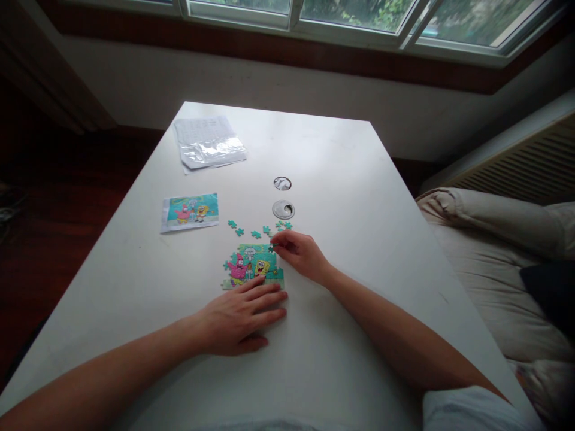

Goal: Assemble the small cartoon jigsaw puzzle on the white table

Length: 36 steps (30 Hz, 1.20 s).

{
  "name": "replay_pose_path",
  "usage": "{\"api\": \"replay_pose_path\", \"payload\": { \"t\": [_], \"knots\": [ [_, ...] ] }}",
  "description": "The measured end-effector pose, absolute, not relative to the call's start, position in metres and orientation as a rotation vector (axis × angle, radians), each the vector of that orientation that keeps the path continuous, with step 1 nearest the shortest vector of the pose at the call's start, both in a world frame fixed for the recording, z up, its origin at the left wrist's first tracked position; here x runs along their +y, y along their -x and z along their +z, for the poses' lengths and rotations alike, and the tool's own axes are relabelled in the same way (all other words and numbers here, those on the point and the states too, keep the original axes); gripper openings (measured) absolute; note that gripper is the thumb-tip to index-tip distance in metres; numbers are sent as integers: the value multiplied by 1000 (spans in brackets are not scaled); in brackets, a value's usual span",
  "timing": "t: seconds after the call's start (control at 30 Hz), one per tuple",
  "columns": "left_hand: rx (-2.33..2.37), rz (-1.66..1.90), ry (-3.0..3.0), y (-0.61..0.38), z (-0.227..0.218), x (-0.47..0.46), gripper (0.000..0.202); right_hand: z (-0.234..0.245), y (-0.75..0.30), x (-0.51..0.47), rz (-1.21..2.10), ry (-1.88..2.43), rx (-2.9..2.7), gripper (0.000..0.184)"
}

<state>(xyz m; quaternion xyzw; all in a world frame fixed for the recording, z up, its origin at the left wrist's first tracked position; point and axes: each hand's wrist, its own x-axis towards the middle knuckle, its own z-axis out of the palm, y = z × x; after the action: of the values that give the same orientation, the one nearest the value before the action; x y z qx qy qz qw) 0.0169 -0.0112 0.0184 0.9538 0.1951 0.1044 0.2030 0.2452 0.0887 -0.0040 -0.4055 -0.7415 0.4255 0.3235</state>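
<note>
A partly joined jigsaw puzzle (254,263) with cartoon figures on a teal ground lies flat on the white table. My left hand (242,314) rests palm down along its near edge, fingers stretched out and partly over the bottom row. At the puzzle's upper right corner, my right hand (299,251) pinches a small teal puzzle piece (272,248) between thumb and fingertips. Just beyond the puzzle, several loose teal pieces (256,234) are scattered, some close to my right hand.
A picture card (193,212) of the same scene lies to the left. Papers in a clear plastic sleeve (211,143) are at the far left of the table (332,161). Two round cable holes (283,209) sit mid-table. A beige sofa (471,257) stands on the right.
</note>
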Motion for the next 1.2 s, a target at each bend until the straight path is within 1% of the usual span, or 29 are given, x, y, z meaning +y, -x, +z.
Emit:
{"api": "replay_pose_path", "payload": {
  "t": [0.1,0.17,0.3,0.37,0.47,0.67,0.97,1.1,1.2],
  "knots": [
    [525,376,-2655,-17,18,-10,43,0,-245,88,1080,1038,-1985,13],
    [596,511,-2619,-14,17,-7,33,3,-244,88,1061,1001,-2014,15],
    [1096,867,-2415,-3,16,6,17,6,-243,85,1151,997,-1955,17],
    [1313,956,-2287,2,14,13,12,6,-242,83,1231,1006,-1906,19],
    [1424,956,-2151,4,12,18,12,6,-238,79,1316,990,-1861,18],
    [1393,902,-2054,-6,12,17,13,10,-228,71,1386,922,-1875,11],
    [1363,903,-1798,-7,10,18,16,7,-223,63,1272,864,-2008,3],
    [1344,921,-1778,-5,9,20,16,7,-223,61,1230,853,-2034,3],
    [1398,937,-1743,5,14,25,18,10,-224,61,1132,874,-2104,3]
  ]
}}
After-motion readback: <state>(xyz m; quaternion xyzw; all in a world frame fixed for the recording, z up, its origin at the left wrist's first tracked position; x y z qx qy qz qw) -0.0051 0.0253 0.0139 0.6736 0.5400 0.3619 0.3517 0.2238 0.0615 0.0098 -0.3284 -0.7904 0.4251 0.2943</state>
